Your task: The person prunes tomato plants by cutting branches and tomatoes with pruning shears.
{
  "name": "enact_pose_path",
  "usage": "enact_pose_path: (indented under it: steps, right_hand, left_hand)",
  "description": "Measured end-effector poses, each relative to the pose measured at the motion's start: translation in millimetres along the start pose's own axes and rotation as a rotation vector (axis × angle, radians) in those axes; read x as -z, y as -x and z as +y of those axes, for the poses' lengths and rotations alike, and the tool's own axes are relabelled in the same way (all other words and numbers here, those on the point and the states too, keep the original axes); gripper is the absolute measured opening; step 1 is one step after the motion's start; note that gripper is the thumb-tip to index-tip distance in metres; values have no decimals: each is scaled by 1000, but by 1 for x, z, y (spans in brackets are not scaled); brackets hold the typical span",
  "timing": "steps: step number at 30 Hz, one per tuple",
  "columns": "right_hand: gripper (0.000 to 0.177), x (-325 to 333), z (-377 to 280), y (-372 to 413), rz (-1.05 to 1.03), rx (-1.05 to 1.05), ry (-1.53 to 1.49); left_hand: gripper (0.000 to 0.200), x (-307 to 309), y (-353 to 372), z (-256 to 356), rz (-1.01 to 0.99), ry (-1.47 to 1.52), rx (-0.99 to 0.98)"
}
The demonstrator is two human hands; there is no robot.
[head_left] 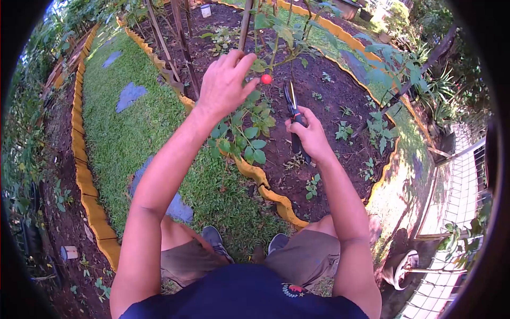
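My left hand (226, 82) is raised beside a tomato plant, fingers apart and bent toward its leaves. The thumb tip comes close to a small round red tomato (266, 79) hanging from a stem. My right hand (311, 133) grips black pruning shears (294, 109), blades pointing up and away from me. The blade tips are right of the tomato and a little apart from it. Below my left hand grows a leafy green plant (249, 133) by the bed's edge.
Wavy yellow edging (247, 170) borders the dark soil bed (276, 183). Wooden stakes (183, 48) rise at the back left. Grass with grey stepping stones (130, 97) lies on the left. A white cup (205, 10) stands at the back; a pot (401, 268) sits at lower right.
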State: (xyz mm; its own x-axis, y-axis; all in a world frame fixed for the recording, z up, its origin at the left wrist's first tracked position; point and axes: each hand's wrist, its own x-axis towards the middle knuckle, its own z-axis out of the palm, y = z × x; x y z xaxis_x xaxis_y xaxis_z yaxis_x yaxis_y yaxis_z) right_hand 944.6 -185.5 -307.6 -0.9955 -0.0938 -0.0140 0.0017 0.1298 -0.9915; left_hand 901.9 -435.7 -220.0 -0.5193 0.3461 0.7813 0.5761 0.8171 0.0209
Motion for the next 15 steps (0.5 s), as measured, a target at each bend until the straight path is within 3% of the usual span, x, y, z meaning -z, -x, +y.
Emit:
enact_pose_path:
  steps: [5, 8, 15]
  right_hand:
    - [50, 19, -24, -17, -48, 17, 97]
    - [24, 32, -39, -43, -224, -7, 210]
    - [30, 27, -73, -91, -450, 47, 351]
  left_hand:
    - [18, -32, 3, -26, -51, 18, 99]
    - [12, -27, 10, -24, -4, 63, 141]
    - [12, -16, 17, -20, 30, 53, 154]
